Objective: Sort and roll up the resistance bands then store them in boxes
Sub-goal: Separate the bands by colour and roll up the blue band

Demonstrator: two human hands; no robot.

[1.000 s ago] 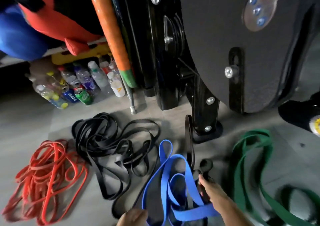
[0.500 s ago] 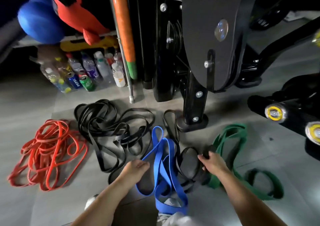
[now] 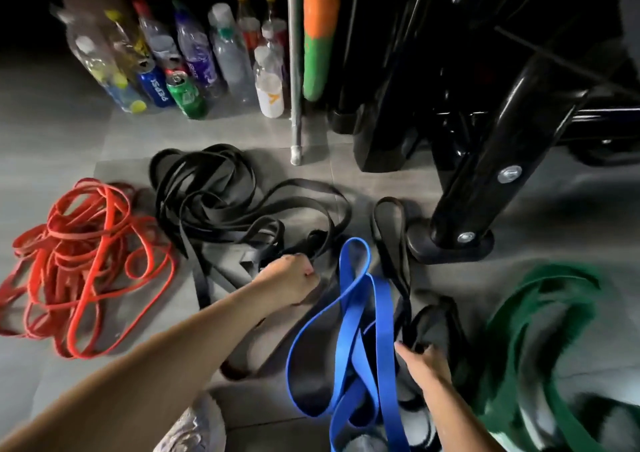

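Four heaps of resistance bands lie on the grey floor: thin red bands (image 3: pixel 83 264) at the left, black bands (image 3: pixel 214 192) behind the middle, wide blue bands (image 3: pixel 360 316) in front, wide green bands (image 3: pixel 540 320) at the right. My left hand (image 3: pixel 289 280) is curled into a fist at the near edge of the black heap and grips a black band there. My right hand (image 3: pixel 420 361) holds a wide black band (image 3: pixel 391 237) that runs between the blue and green heaps. No box is in view.
Plastic bottles and drink cans (image 3: pixel 183 67) stand at the back left. An orange and green pole (image 3: pixel 317 32) and a thin metal rod (image 3: pixel 295 71) lean beside them. A black gym machine's leg and foot plate (image 3: pixel 450 244) stand right behind the bands. My shoe (image 3: pixel 194 427) shows at the bottom.
The view has dropped lower and closer to the floor. My left hand moved forward from beside the blue bands to the black heap and closed on a black band. My right hand stays on its wide black band.
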